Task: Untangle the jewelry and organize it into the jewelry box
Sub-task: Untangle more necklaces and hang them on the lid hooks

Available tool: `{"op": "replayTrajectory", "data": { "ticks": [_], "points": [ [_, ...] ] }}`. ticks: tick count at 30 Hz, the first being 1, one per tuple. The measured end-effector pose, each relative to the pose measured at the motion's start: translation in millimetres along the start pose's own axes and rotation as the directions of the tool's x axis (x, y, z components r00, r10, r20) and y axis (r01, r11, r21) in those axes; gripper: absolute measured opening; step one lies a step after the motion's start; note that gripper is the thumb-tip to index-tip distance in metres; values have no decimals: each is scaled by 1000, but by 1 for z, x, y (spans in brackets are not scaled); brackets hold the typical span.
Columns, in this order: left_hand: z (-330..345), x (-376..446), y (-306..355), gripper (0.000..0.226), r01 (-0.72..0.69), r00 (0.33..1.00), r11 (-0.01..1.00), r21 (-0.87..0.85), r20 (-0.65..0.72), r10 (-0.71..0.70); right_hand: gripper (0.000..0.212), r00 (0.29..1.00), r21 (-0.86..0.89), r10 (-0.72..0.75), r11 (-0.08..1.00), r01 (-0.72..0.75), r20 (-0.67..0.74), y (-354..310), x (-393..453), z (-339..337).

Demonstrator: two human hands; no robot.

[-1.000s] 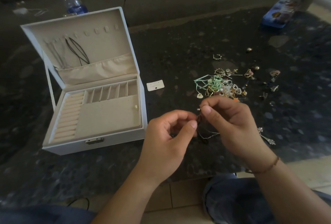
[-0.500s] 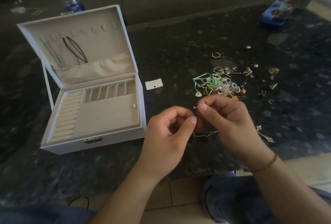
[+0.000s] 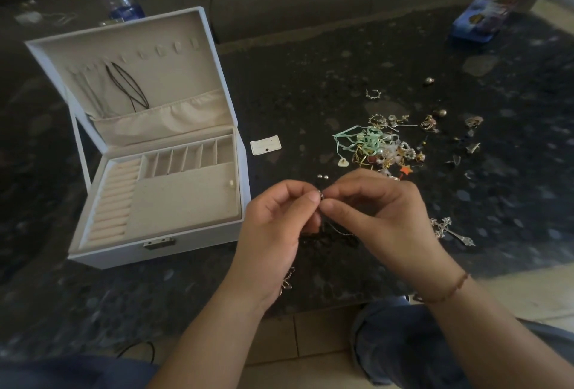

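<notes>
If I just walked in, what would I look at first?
First, the two hands at the middle: the left hand and right hand pinch a thin dark chain over the dark speckled table. Left of them stands an open white jewelry box with beige lining; behind the hands lies a tangled jewelry pile with mint-green ribbon.

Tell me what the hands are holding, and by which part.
Both the left hand and right hand pinch a thin dark chain necklace at its small metal end, fingertips meeting; the rest hangs below.
</notes>
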State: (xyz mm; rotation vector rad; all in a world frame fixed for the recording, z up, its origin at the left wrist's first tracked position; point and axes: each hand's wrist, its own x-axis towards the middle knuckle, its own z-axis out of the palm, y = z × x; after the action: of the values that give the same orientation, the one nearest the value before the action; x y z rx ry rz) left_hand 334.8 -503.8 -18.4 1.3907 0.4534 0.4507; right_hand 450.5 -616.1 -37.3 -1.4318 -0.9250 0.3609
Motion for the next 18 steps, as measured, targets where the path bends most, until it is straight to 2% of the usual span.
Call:
{"op": "replayTrajectory", "data": {
  "ticks": [3, 6, 10, 18],
  "points": [
    [0, -1, -2, 12, -90, 995, 984, 156, -33, 96, 7, 999, -56, -29, 998, 28, -24, -1, -1, 0],
    [0, -1, 0, 10, -165, 985, 948, 273, 7, 170, 5, 999, -62, -33, 998, 33, -11, 0, -1, -1],
    [-2, -2, 1, 11, -250, 968, 873, 420, 79, 240, 8, 996, 59, 66, 996, -70, 62, -1, 1, -5],
    [-5, -5, 6, 8, -282, 959, 814, 508, 126, 254, 10, 984, -1, 92, 996, -93, 153, -1, 2, -8]
  ]
}}
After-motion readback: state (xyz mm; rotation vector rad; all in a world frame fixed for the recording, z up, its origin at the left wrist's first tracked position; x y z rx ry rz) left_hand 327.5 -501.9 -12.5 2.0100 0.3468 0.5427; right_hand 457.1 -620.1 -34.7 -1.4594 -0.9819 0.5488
